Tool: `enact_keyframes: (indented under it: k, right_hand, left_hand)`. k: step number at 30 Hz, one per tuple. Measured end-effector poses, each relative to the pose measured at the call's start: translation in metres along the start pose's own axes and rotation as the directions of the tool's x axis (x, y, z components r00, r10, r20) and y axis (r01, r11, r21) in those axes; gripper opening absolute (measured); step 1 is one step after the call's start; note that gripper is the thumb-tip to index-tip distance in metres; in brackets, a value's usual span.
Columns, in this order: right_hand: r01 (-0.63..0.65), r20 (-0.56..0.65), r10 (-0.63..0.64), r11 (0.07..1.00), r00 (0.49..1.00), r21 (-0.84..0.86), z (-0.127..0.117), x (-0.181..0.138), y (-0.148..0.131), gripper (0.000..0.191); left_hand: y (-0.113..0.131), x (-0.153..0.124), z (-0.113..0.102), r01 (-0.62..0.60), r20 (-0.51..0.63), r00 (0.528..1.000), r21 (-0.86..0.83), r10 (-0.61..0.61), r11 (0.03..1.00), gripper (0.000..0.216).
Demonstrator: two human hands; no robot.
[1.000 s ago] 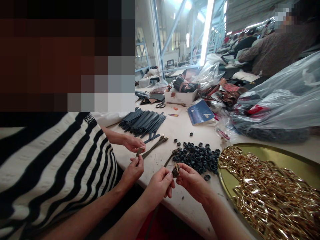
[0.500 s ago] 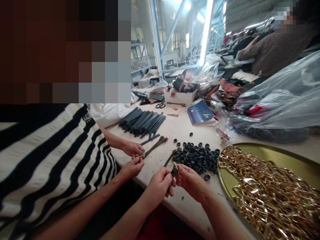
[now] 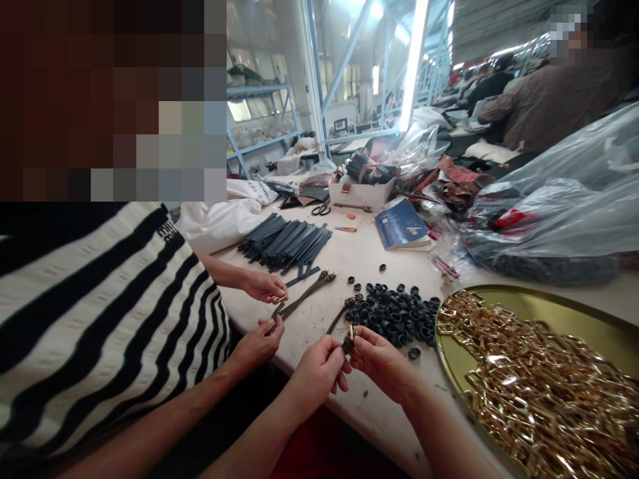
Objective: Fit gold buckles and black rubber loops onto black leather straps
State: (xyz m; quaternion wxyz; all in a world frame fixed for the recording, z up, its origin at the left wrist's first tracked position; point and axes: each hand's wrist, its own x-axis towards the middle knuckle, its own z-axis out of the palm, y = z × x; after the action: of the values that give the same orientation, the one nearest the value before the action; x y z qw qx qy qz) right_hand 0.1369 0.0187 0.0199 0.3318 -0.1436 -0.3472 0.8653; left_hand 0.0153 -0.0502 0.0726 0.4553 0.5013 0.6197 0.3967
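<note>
While a Small Gold-Coloured Metal Fitting (image 3: 351,332) Is Held Against a Short Dark Strap End (image 3: 347,344): Hazards Listed

Item one, the fitting: found between the two bare hands, roughly upright, over the near side of the pale flat-topped table (image 3: 369,412). It is pinched by the fingertips of the right hand (image 3: 374,356). The strap end is gripped between thumb and curled fingers of the left hand (image 3: 319,372). How strap and metal meet is hidden by the fingers; whether one is threaded through the other cannot be told.

Item two, slippage (judged): so little of the smooth metal is covered by the pinch that the fitting could be lost if pressure is eased, among the heaped small black rings (image 3: 394,313) or over the table edge. The strap end could be twisted if the left grip is slackened.

Item three, knocks (judged): rings could be scattered by the right knuckles, the heap being just beyond. The round brass-coloured tray (image 3: 544,303) could be nudged by the right forearm, and its loose gold-coloured metal pieces (image 3: 539,386) spilled. The left forearm could be jostled by the co-worker's nearer hand (image 3: 262,339), held close by.
</note>
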Motion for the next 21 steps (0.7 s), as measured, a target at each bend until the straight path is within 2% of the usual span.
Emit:
enact_keyframes:
  k: [5, 12, 21]
  right_hand:
    - [0.020, 0.018, -0.020, 0.999, 1.000, -0.030, -0.0005, 0.0010, 0.0010, 0.016]
    - [0.118, -0.023, -0.126, 0.969, 0.992, -0.215, 0.0038, 0.0009, 0.0023, 0.014]
    - [0.074, -0.033, -0.076, 0.995, 0.997, -0.062, 0.0016, 0.0012, 0.0006, 0.014]
  left_hand:
    - [-0.0041, 0.0013, -0.0004, 0.020, 0.013, 1.000, -0.015, -0.019, 1.000, 0.018]
    - [-0.0007, 0.0009, -0.0023, 0.000, -0.029, 1.000, 0.043, 0.001, 0.999, 0.019]
    - [0.0010, 0.0004, -0.0053, -0.036, -0.066, 0.997, 0.121, 0.044, 0.992, 0.011]
